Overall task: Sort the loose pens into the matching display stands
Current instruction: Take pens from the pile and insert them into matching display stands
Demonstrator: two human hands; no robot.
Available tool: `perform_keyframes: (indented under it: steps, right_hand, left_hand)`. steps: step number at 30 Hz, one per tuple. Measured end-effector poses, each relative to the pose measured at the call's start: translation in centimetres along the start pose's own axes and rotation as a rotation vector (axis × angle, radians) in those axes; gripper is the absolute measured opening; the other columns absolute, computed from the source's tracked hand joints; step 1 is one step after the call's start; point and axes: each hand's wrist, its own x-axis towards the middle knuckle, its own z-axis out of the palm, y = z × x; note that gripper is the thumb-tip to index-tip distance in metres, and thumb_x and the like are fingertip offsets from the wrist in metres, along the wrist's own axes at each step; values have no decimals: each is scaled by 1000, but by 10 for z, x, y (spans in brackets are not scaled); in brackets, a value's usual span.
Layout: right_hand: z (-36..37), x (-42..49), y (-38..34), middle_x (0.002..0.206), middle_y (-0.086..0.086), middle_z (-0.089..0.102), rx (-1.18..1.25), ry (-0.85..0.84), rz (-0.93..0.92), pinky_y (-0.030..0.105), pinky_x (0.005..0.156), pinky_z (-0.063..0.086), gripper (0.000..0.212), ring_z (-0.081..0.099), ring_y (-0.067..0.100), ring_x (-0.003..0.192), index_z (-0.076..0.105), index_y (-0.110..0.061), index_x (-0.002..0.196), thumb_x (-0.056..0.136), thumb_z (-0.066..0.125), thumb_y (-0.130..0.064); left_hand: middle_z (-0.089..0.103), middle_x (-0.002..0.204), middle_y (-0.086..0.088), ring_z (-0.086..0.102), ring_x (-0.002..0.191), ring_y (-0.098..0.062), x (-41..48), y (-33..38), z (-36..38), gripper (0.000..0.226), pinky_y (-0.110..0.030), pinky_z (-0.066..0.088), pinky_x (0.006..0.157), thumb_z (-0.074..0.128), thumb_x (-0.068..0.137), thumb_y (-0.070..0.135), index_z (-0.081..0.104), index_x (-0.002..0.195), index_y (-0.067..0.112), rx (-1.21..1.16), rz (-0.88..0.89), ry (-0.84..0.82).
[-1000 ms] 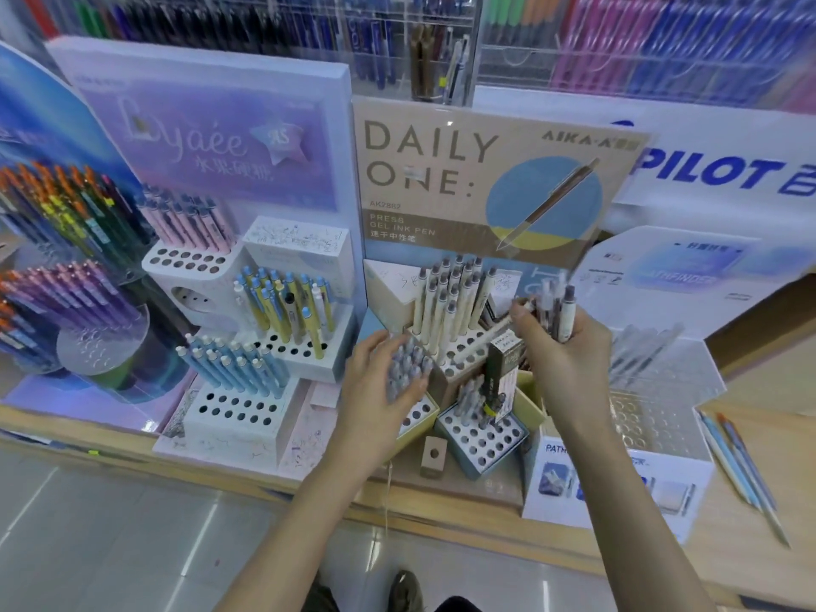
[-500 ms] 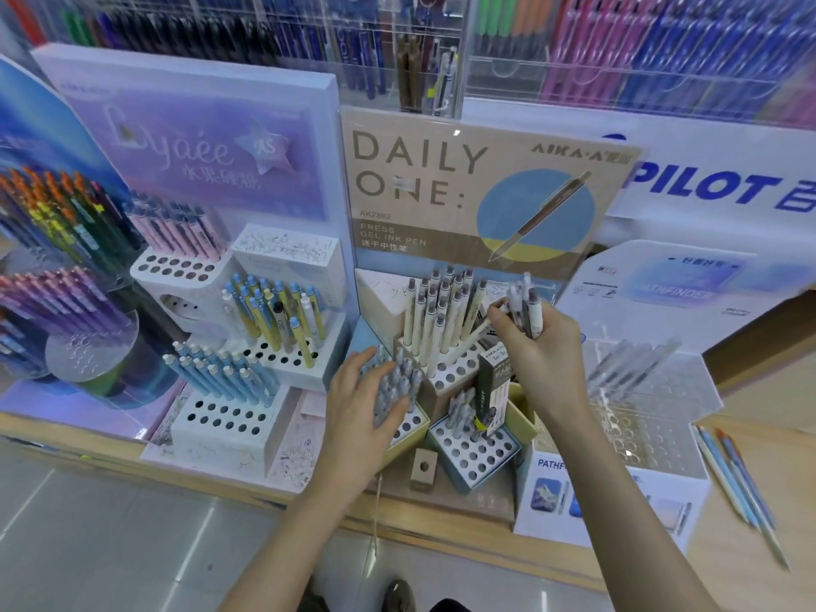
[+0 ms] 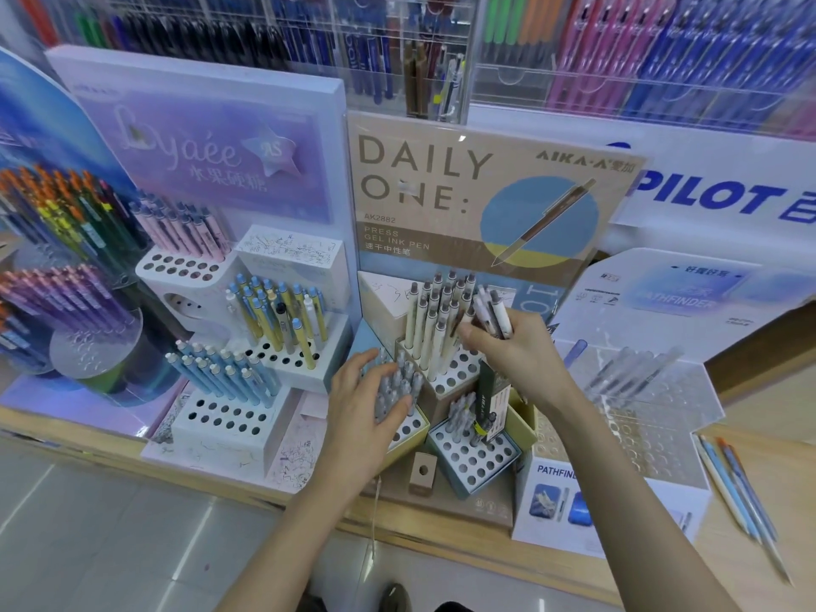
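Note:
My right hand point(image 3: 516, 351) grips a small bunch of white pens point(image 3: 492, 313) with grey tops, held beside the cream pens point(image 3: 435, 320) standing in the tan holed block point(image 3: 455, 377) of the "Daily One" stand. My left hand point(image 3: 366, 399) rests with spread fingers on a cluster of grey-blue pens point(image 3: 397, 382) in the lower yellow-edged block. A third, blue-edged block point(image 3: 472, 457) in front holds a few grey pens and a dark green box point(image 3: 490, 404).
The purple stand to the left carries pink pens point(image 3: 185, 227), yellow pens point(image 3: 282, 311) and light blue pens point(image 3: 225, 373). A clear acrylic Pathfinder rack point(image 3: 653, 404) stands at right, with loose pens point(image 3: 742, 488) lying on the wooden shelf beside it.
My right hand with its bunch of pens has moved left and down, closer to the cream pens. My left hand stays on the grey-blue pens.

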Motion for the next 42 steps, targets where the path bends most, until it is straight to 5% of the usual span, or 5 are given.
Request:
perform_keyframes:
  steps: [5,17,24,30,42]
  right_hand:
    - [0,-6,1,45,-9,39,69,-10,-37,26,50,29,18,33,11,44,59,5,76,90,55,-5]
    - [12,-9,11,71,23,56,-47,41,-66,31,60,36,17,45,16,59,64,-6,82,89,64,-22]
    - [4,-28,2,63,0,41,696,53,-48,23,42,33,24,34,13,45,39,-12,84,94,53,-28]
    - [15,-42,-19,65,3,49,1039,31,30,23,62,45,27,52,14,61,45,-10,77,86,49,-34]
    - [27,-61,-18,99,2,73,416,-58,-3,25,71,56,54,69,17,89,64,-12,107,91,29,-50]
  left_hand:
    - [37,139,3,22,128,-4,2,3,-2,40,-11,12,101,66,87,23,56,125,15,-23,-32,4]
    - [36,130,15,28,133,-9,8,20,-12,34,-17,17,105,67,85,28,53,117,29,-112,-34,26]
    - [52,115,18,46,113,5,7,46,-28,15,1,26,92,61,84,36,59,99,34,-260,19,90]
    - [66,89,17,61,84,7,-2,75,-22,26,-10,46,74,61,71,50,58,92,36,-420,-59,-391]
    - [49,58,12,43,49,-5,-16,68,-18,34,-20,37,50,38,91,41,50,98,10,-589,-66,-515]
